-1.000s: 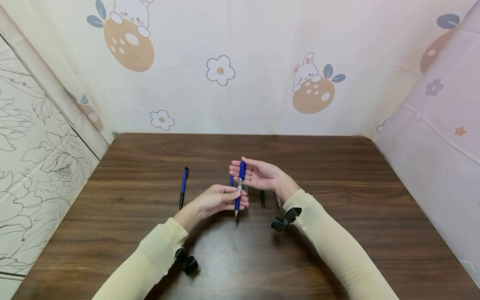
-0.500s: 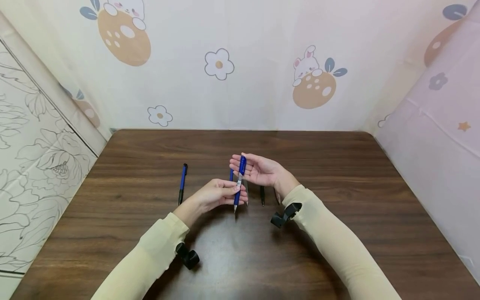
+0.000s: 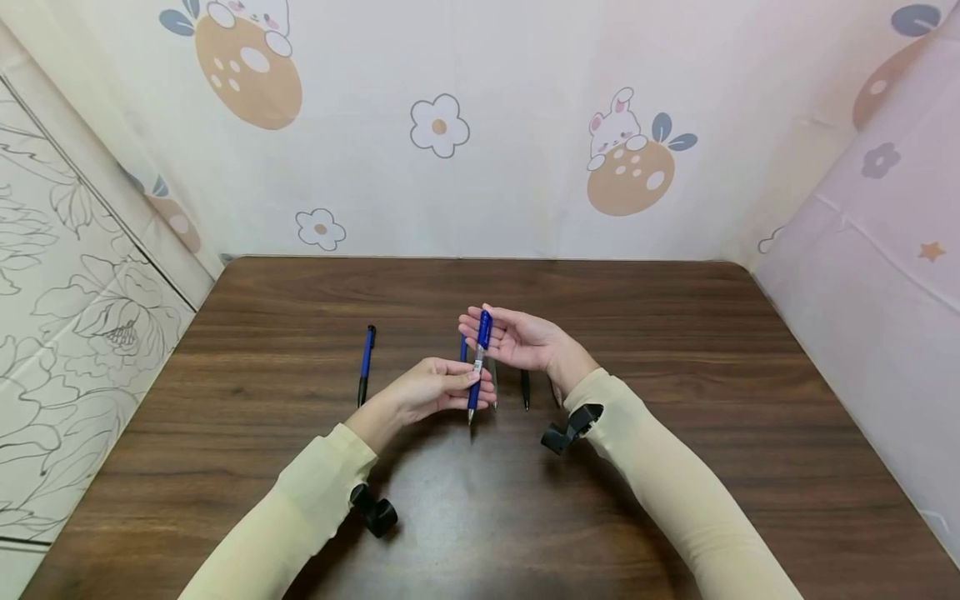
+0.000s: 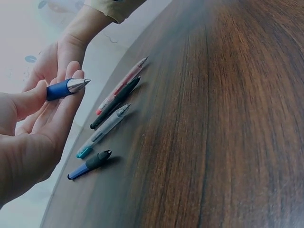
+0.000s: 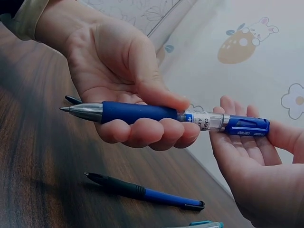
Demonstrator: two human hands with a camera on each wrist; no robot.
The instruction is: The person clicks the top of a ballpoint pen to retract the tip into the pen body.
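Observation:
A blue ballpoint pen (image 3: 476, 393) with a clear middle section is held above the table, its metal tip toward the person. My left hand (image 3: 431, 389) pinches its barrel, thumb on top and fingers curled beneath. Palm up, my right hand (image 3: 528, 340) lies at the pen's upper end. In the right wrist view its fingers (image 5: 247, 148) stretch behind the blue clip and its thumb touches the end. Below the hands lie a blue-and-black pen (image 4: 90, 165), a clear pen with a teal end (image 4: 104, 130), a black pen (image 4: 115, 102) and a pink pen (image 4: 121, 85).
Another blue-and-black pen (image 3: 366, 365) lies on the wooden table (image 3: 637, 500), left of the hands. A patterned curtain (image 3: 525, 183) hangs behind the table's far edge. Black wrist cameras (image 3: 373, 510) sit on both sleeves.
The head view has tilted slightly, so the scene sits a little higher in it. Both hands and the pen keep the same hold.

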